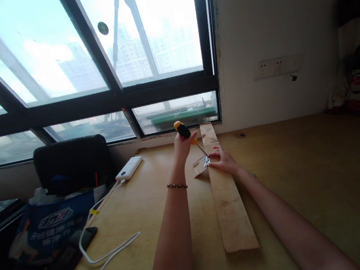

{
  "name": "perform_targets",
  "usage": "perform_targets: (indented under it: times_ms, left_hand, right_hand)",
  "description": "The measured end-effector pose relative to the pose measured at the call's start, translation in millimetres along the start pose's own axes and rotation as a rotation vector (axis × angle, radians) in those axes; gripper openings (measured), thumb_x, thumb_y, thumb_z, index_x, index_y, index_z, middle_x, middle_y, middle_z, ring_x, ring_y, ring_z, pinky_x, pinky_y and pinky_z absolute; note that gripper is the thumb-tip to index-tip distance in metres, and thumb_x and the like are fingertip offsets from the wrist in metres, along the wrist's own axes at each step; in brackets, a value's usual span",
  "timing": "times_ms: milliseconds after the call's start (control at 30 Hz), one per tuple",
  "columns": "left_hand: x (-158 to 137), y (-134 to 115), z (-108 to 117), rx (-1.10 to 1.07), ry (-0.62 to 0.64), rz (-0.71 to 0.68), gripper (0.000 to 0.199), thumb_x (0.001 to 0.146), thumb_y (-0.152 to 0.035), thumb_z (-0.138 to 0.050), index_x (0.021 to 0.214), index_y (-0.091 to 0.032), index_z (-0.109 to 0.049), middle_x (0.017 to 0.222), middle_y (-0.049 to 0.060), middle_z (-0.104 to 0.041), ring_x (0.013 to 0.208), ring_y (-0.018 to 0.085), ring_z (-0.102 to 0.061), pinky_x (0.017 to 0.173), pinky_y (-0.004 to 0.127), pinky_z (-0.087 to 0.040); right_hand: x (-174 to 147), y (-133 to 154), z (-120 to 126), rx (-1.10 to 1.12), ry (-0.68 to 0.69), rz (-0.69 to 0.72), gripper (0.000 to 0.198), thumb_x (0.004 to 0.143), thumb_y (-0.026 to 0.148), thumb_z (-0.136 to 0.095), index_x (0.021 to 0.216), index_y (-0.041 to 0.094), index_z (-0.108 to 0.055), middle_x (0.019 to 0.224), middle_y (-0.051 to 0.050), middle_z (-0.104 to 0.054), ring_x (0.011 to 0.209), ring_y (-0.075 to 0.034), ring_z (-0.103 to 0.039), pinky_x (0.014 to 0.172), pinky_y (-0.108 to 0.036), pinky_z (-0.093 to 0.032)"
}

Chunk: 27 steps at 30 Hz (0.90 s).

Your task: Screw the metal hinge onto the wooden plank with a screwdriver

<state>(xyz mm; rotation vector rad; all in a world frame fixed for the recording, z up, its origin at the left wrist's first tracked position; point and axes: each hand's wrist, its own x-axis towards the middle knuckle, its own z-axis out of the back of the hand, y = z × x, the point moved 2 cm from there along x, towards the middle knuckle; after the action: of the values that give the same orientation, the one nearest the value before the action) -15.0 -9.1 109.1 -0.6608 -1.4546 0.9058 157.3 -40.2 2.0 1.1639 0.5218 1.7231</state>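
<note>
A yellow-and-black screwdriver (183, 129) is gripped in my left hand (183, 146), tilted so its shaft runs down to the right. Its tip meets a small silver hinge (206, 161). My right hand (223, 159) rests on a long wooden board (229, 206), thumb and forefinger closed about the hinge's right side near the screwdriver tip. Whether a screw sits between those fingertips is too small to tell. A short wooden piece (200, 170) lies against the board's left side under the hinge's left leaf.
The board lies lengthwise on a wooden table (293, 183). A white power bank (129, 168) with a white cable (111, 254) is at the left edge. A tiny screw-like piece (254, 175) lies right of my right forearm. A black chair (72, 162) and blue bag (55, 223) stand left.
</note>
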Motion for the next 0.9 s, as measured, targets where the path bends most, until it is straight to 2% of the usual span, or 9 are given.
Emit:
perform_targets:
  times_ms: [100, 167, 333, 467, 667, 900]
  left_hand:
    - [2, -2, 8, 0.121, -0.062, -0.038, 0.035, 0.047, -0.033, -0.075, 0.059, -0.016, -0.047, 0.055, -0.004, -0.047, 0.055, 0.011, -0.045, 0.051, 0.023, -0.034]
    - [3, -2, 10, 0.136, -0.078, -0.052, 0.037, 0.044, -0.030, -0.077, 0.064, -0.017, -0.049, 0.058, -0.003, -0.051, 0.057, 0.012, -0.049, 0.052, 0.023, -0.036]
    - [3, -1, 5, -0.028, 0.047, -0.039, 0.039, 0.051, -0.026, -0.072, 0.080, -0.017, -0.047, 0.072, 0.002, -0.060, 0.068, 0.016, -0.058, 0.062, 0.028, -0.045]
    - [-3, -7, -2, -0.223, 0.167, 0.013, 0.036, 0.058, -0.021, -0.064, 0.084, -0.018, -0.040, 0.070, 0.001, -0.062, 0.069, 0.016, -0.060, 0.066, 0.032, -0.047]
    - [-7, -9, -7, -0.361, 0.183, 0.073, 0.024, 0.062, -0.021, -0.059, 0.078, -0.018, -0.042, 0.063, -0.002, -0.057, 0.063, 0.014, -0.060, 0.059, 0.028, -0.046]
    - [0, 1, -13, -0.291, 0.112, 0.036, 0.033, 0.056, -0.034, -0.070, 0.067, -0.016, -0.045, 0.053, -0.003, -0.053, 0.050, 0.012, -0.055, 0.051, 0.026, -0.044]
  right_hand:
    - [0, -1, 0, -0.007, -0.004, 0.007, 0.060, 0.057, 0.033, -0.073, 0.107, 0.020, -0.041, 0.102, -0.006, -0.064, 0.098, -0.020, -0.059, 0.090, -0.037, -0.041]
    - [0, -1, 0, -0.019, -0.006, 0.004, 0.057, 0.057, 0.033, -0.073, 0.104, 0.021, -0.043, 0.105, -0.007, -0.063, 0.100, -0.020, -0.058, 0.090, -0.038, -0.041]
    - [0, -1, 1, -0.016, -0.006, 0.001, 0.054, 0.057, 0.032, -0.072, 0.102, 0.021, -0.045, 0.106, -0.007, -0.062, 0.100, -0.021, -0.058, 0.091, -0.038, -0.041]
    - [0, 1, 1, 0.009, 0.004, -0.005, 0.057, 0.057, 0.032, -0.073, 0.105, 0.021, -0.043, 0.101, -0.007, -0.064, 0.098, -0.021, -0.059, 0.090, -0.038, -0.042]
    - [0, 2, 0, 0.024, 0.003, -0.008, 0.063, 0.057, 0.031, -0.073, 0.109, 0.020, -0.039, 0.095, -0.005, -0.066, 0.095, -0.020, -0.060, 0.090, -0.038, -0.042]
    - [0, 3, 1, 0.018, -0.002, -0.016, 0.062, 0.056, 0.031, -0.074, 0.108, 0.020, -0.041, 0.096, -0.006, -0.066, 0.096, -0.021, -0.060, 0.089, -0.038, -0.043]
